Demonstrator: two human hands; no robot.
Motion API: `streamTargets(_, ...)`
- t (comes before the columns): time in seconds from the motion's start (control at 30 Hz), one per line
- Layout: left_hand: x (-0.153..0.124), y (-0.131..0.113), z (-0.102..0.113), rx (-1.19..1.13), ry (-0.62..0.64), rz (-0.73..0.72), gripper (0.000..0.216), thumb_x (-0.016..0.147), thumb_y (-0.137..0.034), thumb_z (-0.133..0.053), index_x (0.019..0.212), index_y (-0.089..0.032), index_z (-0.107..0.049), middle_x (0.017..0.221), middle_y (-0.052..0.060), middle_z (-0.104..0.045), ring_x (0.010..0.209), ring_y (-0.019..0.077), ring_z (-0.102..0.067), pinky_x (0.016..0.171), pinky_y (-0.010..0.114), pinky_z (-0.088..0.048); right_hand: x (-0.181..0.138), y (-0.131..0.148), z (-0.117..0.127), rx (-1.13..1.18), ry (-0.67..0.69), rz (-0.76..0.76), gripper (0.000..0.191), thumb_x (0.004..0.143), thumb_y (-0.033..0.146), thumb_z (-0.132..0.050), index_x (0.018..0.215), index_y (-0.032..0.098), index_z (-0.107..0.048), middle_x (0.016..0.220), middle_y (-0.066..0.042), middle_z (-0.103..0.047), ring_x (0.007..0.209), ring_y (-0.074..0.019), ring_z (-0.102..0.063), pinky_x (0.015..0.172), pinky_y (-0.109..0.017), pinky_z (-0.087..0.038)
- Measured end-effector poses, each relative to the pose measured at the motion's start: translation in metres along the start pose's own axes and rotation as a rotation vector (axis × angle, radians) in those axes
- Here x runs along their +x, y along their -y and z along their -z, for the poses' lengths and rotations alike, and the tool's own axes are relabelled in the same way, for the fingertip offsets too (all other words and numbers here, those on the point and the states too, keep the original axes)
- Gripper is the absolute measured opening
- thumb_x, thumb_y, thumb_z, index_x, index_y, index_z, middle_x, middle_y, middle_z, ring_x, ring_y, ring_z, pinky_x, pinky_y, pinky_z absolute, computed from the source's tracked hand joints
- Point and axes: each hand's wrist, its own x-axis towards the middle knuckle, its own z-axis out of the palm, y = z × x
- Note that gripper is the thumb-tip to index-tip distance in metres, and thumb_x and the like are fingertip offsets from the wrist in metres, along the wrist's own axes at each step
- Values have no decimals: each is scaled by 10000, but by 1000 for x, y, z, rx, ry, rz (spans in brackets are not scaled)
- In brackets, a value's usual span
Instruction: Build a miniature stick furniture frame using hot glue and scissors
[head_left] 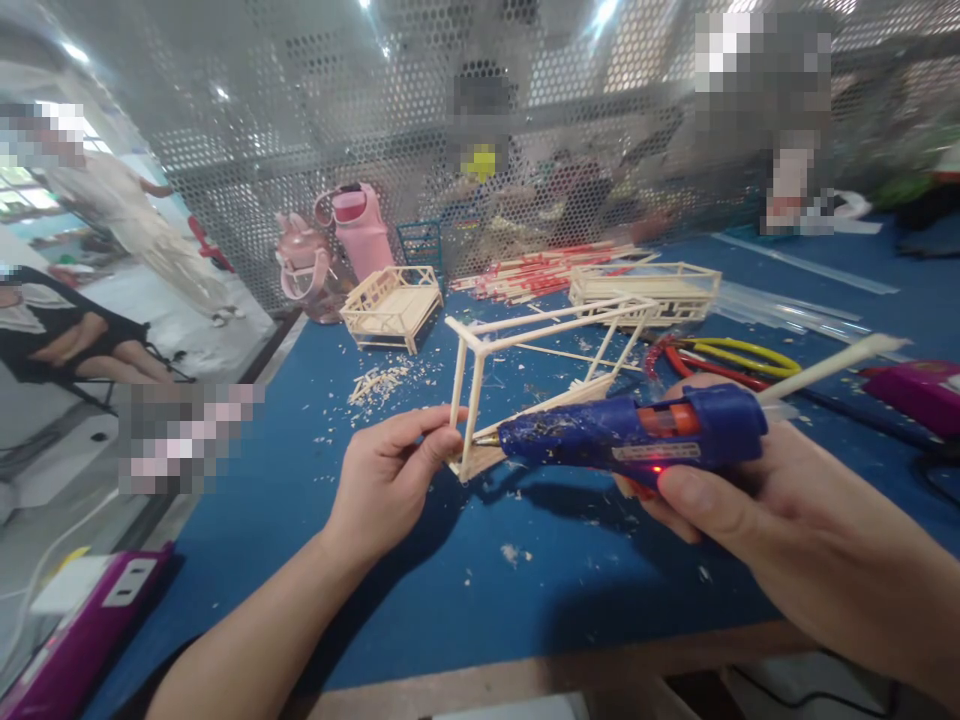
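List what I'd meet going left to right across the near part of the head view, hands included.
Purple case → left hand pinching a wooden stick frame → blue glue gun with its nozzle at the frame → right hand gripping the gun → purple box.

Blue table [420, 590], wood scraps [379, 383] scattered. Finished miniature stick bench [392, 307] back left, pink water bottle [363, 230] behind it. Second stick frame [645, 289] beside red-white sticks [536, 273]. Yellow- and red-handled pliers [724, 358], probably, right. Perforated metal screen [315, 110] behind
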Motion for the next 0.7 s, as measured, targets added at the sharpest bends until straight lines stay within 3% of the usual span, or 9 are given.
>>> streamTargets(0.1,1,-1,0,14,-6,-24,152,794,-226,-625,866,-211,-758,806,0,-774,662,125,-682,625,194,-547,-1,1,1,0,4,-13,189,749,506,-602,857,353,-624,650,10,-619,622,-227,-602,741,-394,-575)
streamTargets(0.5,2,-1,1,45,-37,-15,174,780,-222,-612,864,-193,-761,808,21,-776,619,133,-680,576,200,-543,-7,-3,14,-101,22,12,209,801,507,-561,897,325,-596,694,7,-657,550,-181,-585,773,-369,-574)
streamTargets(0.6,2,-2,2,69,-31,-12,180,785,-238,-607,864,-203,-764,804,21,-775,644,148,-686,619,222,-551,-6,0,8,-28,20,-17,219,795,526,-556,927,353,-583,713,9,-668,581,-192,-612,691,-339,-590)
streamTargets(0.7,2,-4,4,69,-20,17,197,792,-268,-592,858,-205,-766,806,26,-773,668,162,-689,635,235,-547,-11,-9,12,-22,-4,-64,253,772,569,-544,921,367,-573,699,-7,-679,572,-218,-629,511,-319,-570)
